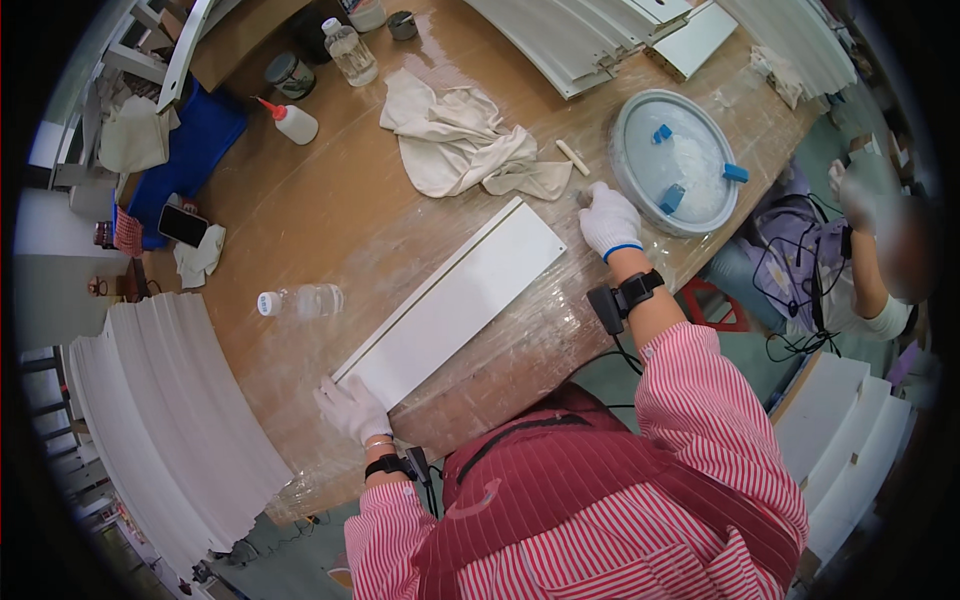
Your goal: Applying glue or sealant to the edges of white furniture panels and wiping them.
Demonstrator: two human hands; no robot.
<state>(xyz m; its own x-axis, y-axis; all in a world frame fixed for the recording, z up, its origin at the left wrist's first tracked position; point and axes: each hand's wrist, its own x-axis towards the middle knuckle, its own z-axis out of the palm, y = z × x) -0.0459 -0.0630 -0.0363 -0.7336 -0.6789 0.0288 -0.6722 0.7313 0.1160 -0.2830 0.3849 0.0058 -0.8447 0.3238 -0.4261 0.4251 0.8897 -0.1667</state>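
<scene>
A long white panel (455,300) with a groove along its far edge lies slantwise on the table in front of me. My left hand (355,408), in a white glove, grips its near left end. Beyond the panel's far right end is my right hand (608,220), also gloved, its fingers curled closed; whatever they hold is too small to make out. Just right of that hand sits a round grey tub lid (622,150) bearing white powdery material and several small blue blocks (672,198). A cream stick (572,157) lies beside a crumpled cloth (440,140).
Stacked white panels (170,390) stand at the left, with another stack (560,40) at the back. A clear bottle (315,301) lies on its side. A red-tipped squeeze bottle (295,122) and a phone (184,226) are farther left. Another person (850,270) is at the right.
</scene>
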